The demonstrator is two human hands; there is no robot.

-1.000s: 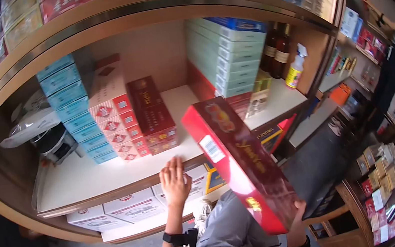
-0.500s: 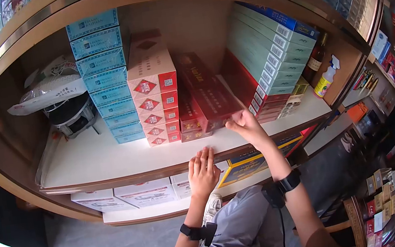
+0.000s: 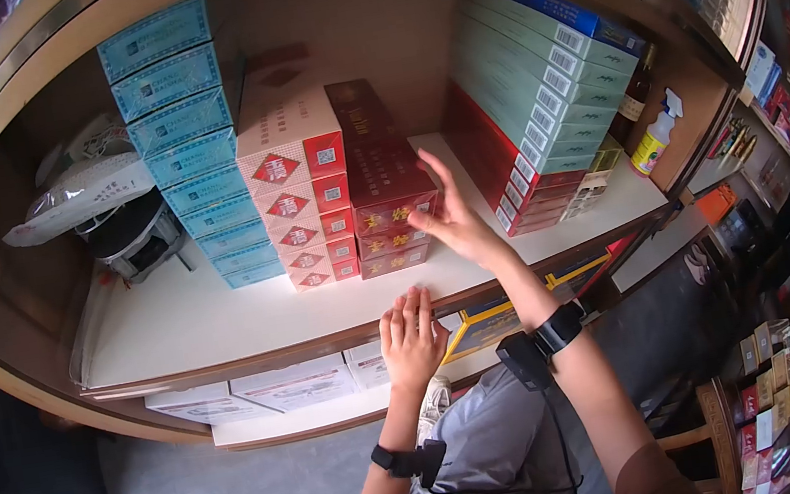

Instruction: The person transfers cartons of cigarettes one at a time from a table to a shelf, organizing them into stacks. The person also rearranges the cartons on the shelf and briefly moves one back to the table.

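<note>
My left hand (image 3: 410, 337) lies flat on the front edge of the wooden shelf (image 3: 228, 351), fingers together, holding nothing. My right hand (image 3: 453, 219) is open with fingers spread, its palm against the right side of the dark red carton stack (image 3: 385, 188). The top dark red carton (image 3: 360, 126) lies on that stack, level with it. To the stack's left stand a red-and-white carton stack (image 3: 296, 185) and a light blue carton stack (image 3: 184, 145). To the right rises a taller stack of pale green cartons (image 3: 530, 92).
A black device under a plastic bag (image 3: 108, 217) sits at the shelf's left. A yellow spray bottle (image 3: 651, 145) stands at the far right. White cartons (image 3: 263, 387) fill the shelf below. More displays of packs stand at the lower right.
One second ago my right hand held a long dark red carton in the air. It has gone onto the dark red stack, and the hand has let go and rests open beside it.
</note>
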